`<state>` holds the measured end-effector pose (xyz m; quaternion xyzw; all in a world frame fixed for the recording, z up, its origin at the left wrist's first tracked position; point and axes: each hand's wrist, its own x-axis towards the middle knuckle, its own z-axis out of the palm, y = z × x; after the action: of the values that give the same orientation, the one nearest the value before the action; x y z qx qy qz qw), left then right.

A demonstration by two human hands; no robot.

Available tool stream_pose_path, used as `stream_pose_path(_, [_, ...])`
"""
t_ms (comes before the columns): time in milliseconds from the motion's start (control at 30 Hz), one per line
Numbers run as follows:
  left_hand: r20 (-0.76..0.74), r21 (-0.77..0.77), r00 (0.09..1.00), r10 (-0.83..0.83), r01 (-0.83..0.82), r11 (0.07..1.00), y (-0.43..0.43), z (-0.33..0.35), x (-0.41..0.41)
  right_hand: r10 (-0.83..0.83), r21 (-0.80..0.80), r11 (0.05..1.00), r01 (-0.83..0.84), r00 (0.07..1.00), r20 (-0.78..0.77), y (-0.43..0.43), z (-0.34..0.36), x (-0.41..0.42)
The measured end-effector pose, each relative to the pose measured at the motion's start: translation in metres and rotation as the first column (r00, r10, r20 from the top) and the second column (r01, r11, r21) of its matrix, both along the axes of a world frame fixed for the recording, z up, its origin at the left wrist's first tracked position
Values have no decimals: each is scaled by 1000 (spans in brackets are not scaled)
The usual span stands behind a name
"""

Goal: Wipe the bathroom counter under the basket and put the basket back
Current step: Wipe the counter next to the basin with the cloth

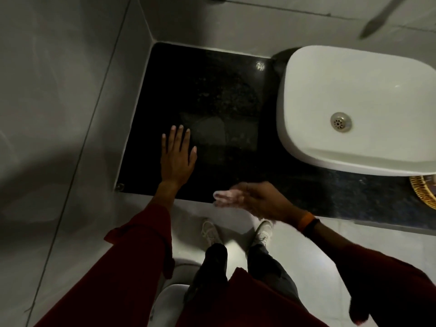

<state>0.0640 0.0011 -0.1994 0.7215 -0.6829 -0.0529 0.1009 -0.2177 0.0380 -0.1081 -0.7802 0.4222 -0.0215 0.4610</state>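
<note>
- Left hand (178, 159) lies flat, fingers spread, on the black counter (212, 95), holding nothing.
- Right hand (254, 199), blurred, is at the counter's front edge; its grip cannot be told.
- Wicker basket (423, 193) sits right of the white basin (358, 109).

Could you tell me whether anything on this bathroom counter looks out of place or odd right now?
The woven basket sits at the far right edge of the frame, past the sink, not on the bare dark counter to the sink's left. The left hand lies flat there; the blurred right hand hovers at the front edge.
</note>
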Motion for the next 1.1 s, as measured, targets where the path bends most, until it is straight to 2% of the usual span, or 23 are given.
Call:
stream_pose_path(67, [3, -2, 1000, 2, -2, 1000, -2, -1, 0, -163, 216, 966, 141, 983, 89, -29, 10, 9])
stream_pose_path(133, [1, 1, 1000, 6, -6, 1000, -4, -2, -1, -250, 229, 948, 221, 963, 106, -52, 11, 16])
stream_pose_path(200, [4, -6, 1000, 11, -11, 1000, -5, -2, -2, -321, -5, 947, 322, 946, 37, -63, 0, 21])
stream_pose_path(267, [-7, -13, 1000, 7, -7, 1000, -5, -3, -6, -424, -314, 855, 412, 905, 33, -58, -16, 27])
stream_pose_path(300, [-12, -11, 1000, -1, 1, 1000, -5, -4, -8, -444, -402, 814, 418, 896, 33, -49, -26, 31])
stream_pose_path(333, [-10, -6, 1000, -10, 10, 1000, -5, -5, -12, -433, -436, 812, 386, 901, -8, -40, -37, 35])
stream_pose_path(433, [-18, 23, 999, -40, 40, 999, -5, -6, -25, -252, -435, 892, 122, 934, -255, -14, -69, 43])
stream_pose_path(467, [-32, 17, 998, -59, 59, 998, -2, -6, -29, -228, -455, 885, 95, 942, -247, -11, -75, 42])
stream_pose_path(533, [-79, -4, 985, -151, 152, 988, 2, -7, -38, -311, -450, 861, 239, 946, -94, -12, -78, 40])
stream_pose_path(600, [-110, 3, 953, -283, 285, 958, 10, -11, -49, -501, -471, 769, 432, 865, -24, -11, -79, 38])
stream_pose_path(633, [-107, 22, 942, -318, 322, 946, 15, -12, -55, -597, -491, 718, 493, 799, -71, -9, -79, 35])
stream_pose_path(700, [-89, 63, 953, -291, 297, 953, 21, -12, -64, -709, -496, 670, 552, 675, -205, -4, -77, 32])
stream_pose_path(800, [-64, 74, 977, -202, 206, 976, 26, -4, -76, -747, -474, 652, 591, 609, -269, 0, -73, 30])
stream_pose_path(867, [-188, 63, 966, -177, 191, 980, 27, 2, -86, -758, -436, 645, 628, 599, -259, -1, -70, 28])
stream_pose_path(967, [-441, 186, 897, -35, 129, 974, 28, 13, -110, -762, -389, 635, 668, 624, -172, 2, -65, 13])
stream_pose_path(1100, [-582, 183, 813, 6, 124, 975, 30, 19, -145, -791, -346, 603, 719, 595, -142, 6, -60, -24])
